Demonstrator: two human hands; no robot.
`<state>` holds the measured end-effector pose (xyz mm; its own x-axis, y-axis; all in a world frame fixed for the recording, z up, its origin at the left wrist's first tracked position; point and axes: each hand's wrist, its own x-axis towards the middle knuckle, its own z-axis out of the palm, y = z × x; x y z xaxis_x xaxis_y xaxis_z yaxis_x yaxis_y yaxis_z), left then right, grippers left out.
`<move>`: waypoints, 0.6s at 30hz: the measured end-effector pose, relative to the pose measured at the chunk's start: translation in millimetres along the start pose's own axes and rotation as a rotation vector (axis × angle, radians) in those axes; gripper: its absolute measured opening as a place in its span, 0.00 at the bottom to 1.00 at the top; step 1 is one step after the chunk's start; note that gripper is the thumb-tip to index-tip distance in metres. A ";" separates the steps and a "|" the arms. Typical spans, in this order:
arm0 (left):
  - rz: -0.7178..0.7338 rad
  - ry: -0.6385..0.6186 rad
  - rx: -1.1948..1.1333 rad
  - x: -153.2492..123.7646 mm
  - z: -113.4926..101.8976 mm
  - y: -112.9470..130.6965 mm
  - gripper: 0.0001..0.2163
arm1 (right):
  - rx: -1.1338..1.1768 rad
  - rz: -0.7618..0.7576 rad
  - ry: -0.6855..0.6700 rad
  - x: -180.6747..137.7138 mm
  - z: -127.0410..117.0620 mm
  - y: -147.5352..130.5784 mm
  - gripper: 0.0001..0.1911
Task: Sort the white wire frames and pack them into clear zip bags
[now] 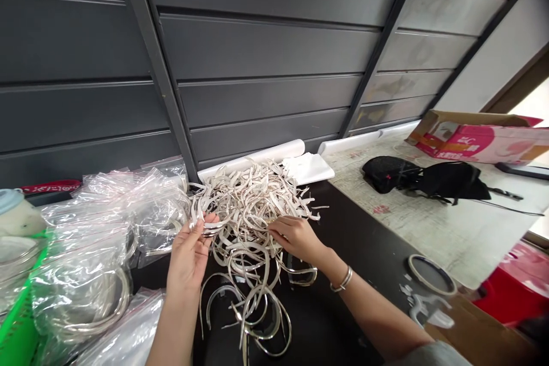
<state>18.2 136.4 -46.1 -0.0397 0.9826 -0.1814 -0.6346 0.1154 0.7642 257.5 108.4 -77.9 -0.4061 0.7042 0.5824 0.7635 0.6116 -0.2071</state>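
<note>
A big tangled heap of thin, curved metal bands with whitish backing (253, 197) lies on the black tabletop. At the heap's left edge, my left hand (191, 251) holds several of these curved bands (210, 229) in a small stack between thumb and fingers. My right hand (300, 237) is at the right side of the heap, its fingers pressed together among the bands; whatever is in the fingertips is hidden. Several looser, shinier bands (268, 320) lie nearer to me, between my forearms.
Clear plastic bags holding bands (86, 291) pile up on the left beside a green basket (21, 314). White paper rolls (274, 153) lie along the grey panelled wall. To the right are a tape roll (431, 274), a black bag (424, 177) and a pink carton (476, 143).
</note>
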 end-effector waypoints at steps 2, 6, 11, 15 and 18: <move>0.014 0.022 -0.046 2.2 -2.1 1.7 0.04 | 0.023 0.048 -0.089 10.0 -1.3 11.0 0.07; -0.058 0.056 -0.141 1.0 0.6 2.5 0.07 | 0.222 0.398 -0.090 52.3 -0.1 40.1 0.10; -0.161 0.063 -0.196 -6.2 8.5 4.0 0.09 | 0.330 0.595 -0.122 109.9 21.0 81.3 0.16; -0.189 0.059 -0.232 -8.1 9.8 5.5 0.10 | 0.489 0.701 -0.156 128.9 45.3 97.4 0.19; -0.179 0.067 -0.245 -7.4 9.1 5.5 0.11 | 0.641 0.748 -0.083 129.9 52.8 98.7 0.18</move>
<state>22.0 131.0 -34.9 0.0442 0.9371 -0.3464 -0.8028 0.2397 0.5460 253.6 279.3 -64.1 0.0177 0.9969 0.0763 0.4316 0.0612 -0.9000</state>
